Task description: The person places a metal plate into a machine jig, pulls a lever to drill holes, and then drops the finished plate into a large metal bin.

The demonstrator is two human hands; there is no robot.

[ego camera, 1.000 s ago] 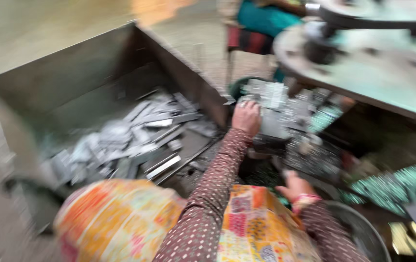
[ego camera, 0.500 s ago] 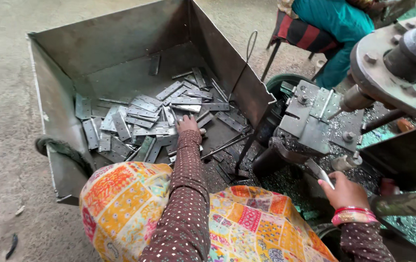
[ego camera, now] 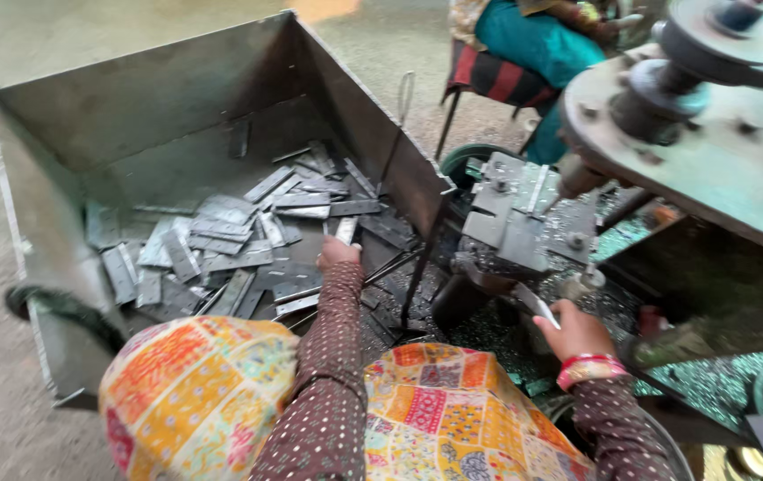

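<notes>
My left hand (ego camera: 337,253) reaches into a big open metal bin (ego camera: 159,98) and is closed on a flat grey metal strip (ego camera: 346,230). Many similar metal plates (ego camera: 221,240) lie heaped on the bin's floor around it. My right hand (ego camera: 573,331), with red bangles at the wrist, grips a small shiny metal piece (ego camera: 535,304) beside the dark press tooling (ego camera: 511,214). Both arms wear brown dotted sleeves over a colourful patchwork cloth on my lap.
A heavy machine with a round grey flywheel plate (ego camera: 711,151) stands at right. Metal scraps and shavings (ego camera: 604,303) cover the bed beneath it. Another person in teal clothing (ego camera: 533,40) sits on a striped stool behind. Concrete floor lies at left.
My left hand went from the press tooling into the bin and now holds a strip near the bin's right wall. My right hand stays low by the machine. The camera has shifted.
</notes>
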